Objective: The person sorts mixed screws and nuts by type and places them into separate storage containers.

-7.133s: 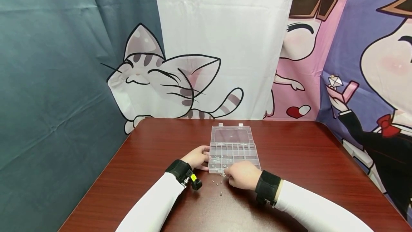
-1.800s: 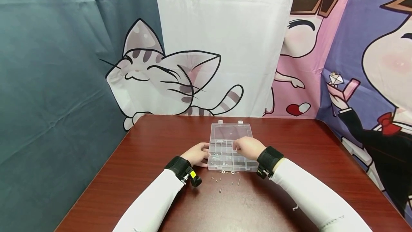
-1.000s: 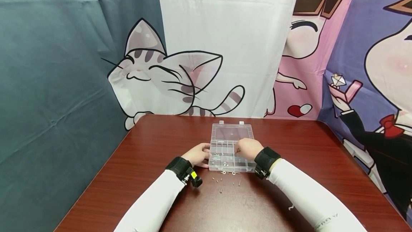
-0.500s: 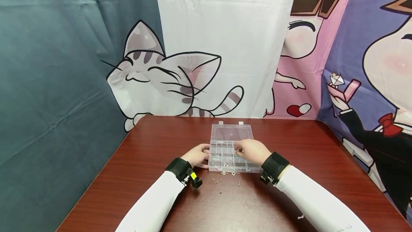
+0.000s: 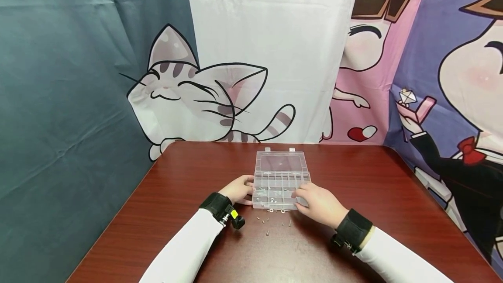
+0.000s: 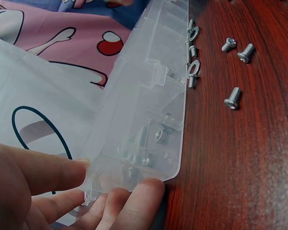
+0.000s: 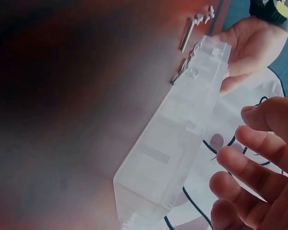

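Head view, clear rectangular plastic box (image 5: 277,183), gridded inside, lid (image 5: 280,162) open

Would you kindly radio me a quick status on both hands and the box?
Left hand touching box; right hand empty. Lid open. Loose screws on table in front.

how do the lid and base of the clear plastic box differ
The lid is one undivided panel; the base is split into compartments. The base holds small metal pieces; none show on the lid. The lid is on the far side, the base on the near side. Both are clear plastic.
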`<control>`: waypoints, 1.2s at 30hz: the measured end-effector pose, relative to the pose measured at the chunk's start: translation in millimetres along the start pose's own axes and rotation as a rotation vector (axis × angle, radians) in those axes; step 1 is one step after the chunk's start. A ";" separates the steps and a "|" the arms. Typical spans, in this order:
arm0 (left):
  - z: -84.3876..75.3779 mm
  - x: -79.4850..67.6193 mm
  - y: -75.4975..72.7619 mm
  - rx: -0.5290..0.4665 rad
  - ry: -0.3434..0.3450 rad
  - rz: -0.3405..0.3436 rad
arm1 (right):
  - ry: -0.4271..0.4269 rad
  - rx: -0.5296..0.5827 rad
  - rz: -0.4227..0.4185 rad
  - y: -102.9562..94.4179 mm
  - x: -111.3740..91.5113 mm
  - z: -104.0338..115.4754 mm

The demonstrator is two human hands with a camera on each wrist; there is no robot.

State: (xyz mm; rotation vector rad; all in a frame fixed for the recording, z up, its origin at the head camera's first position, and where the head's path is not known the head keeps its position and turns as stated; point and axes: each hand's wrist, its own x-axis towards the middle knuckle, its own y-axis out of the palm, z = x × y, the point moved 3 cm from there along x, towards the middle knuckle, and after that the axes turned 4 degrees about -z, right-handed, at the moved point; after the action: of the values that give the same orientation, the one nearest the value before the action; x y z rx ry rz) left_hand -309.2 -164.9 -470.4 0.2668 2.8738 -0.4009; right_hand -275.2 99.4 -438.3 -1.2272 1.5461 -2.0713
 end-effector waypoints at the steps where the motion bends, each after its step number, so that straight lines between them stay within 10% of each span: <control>1: -0.1 0.2 -0.3 -0.004 0.000 0.001 | -0.005 0.001 -0.001 -0.6 -1.4 0.9; 22: -0.2 1.0 1.4 0.003 -0.005 -0.003 | -0.312 0.034 0.139 13.1 -8.1 29.4; 36: 0.1 1.3 0.5 0.011 -0.004 0.000 | -0.300 -0.015 0.162 16.3 -4.7 35.7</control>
State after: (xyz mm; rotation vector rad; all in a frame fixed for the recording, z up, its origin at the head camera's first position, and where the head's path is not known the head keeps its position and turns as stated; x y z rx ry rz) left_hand -310.3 -164.2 -471.0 0.2672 2.8686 -0.4174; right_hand -249.5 73.0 -452.5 -1.3015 1.4699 -1.6895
